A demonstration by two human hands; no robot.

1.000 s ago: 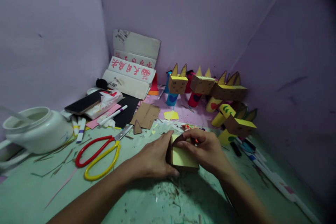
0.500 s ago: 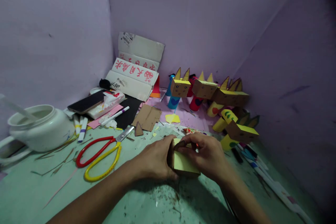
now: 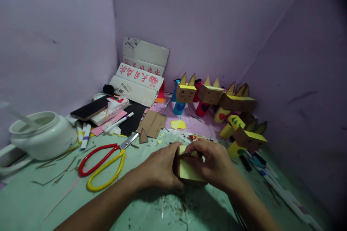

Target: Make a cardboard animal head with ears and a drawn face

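Observation:
My left hand (image 3: 162, 168) is wrapped round the left end of a small cardboard box (image 3: 191, 171) with a pale yellow top. Over that top, the fingers of my right hand (image 3: 214, 162) pinch a small brown cardboard piece (image 3: 185, 154), mostly hidden by the fingers. It touches or sits very near the yellow surface; which one I cannot tell. A loose cardboard triangle (image 3: 143, 136) with a dark outline lies beyond my left hand. Scissors (image 3: 121, 153) with one red and one yellow handle rest to the left, blades apart.
Paper-tube figures with horned cardboard box heads (image 3: 186, 93) stand at the back right. A white teapot (image 3: 43, 140) is on the left, near markers (image 3: 85, 137), a phone (image 3: 90, 107) and a tissue pack (image 3: 111, 110). Cardboard (image 3: 153, 122) and folded white card (image 3: 138, 83) lie behind.
The right fingers have shifted slightly over the box top, with the brown piece still pinched. My left hand keeps its hold on the box. The view has tilted a little.

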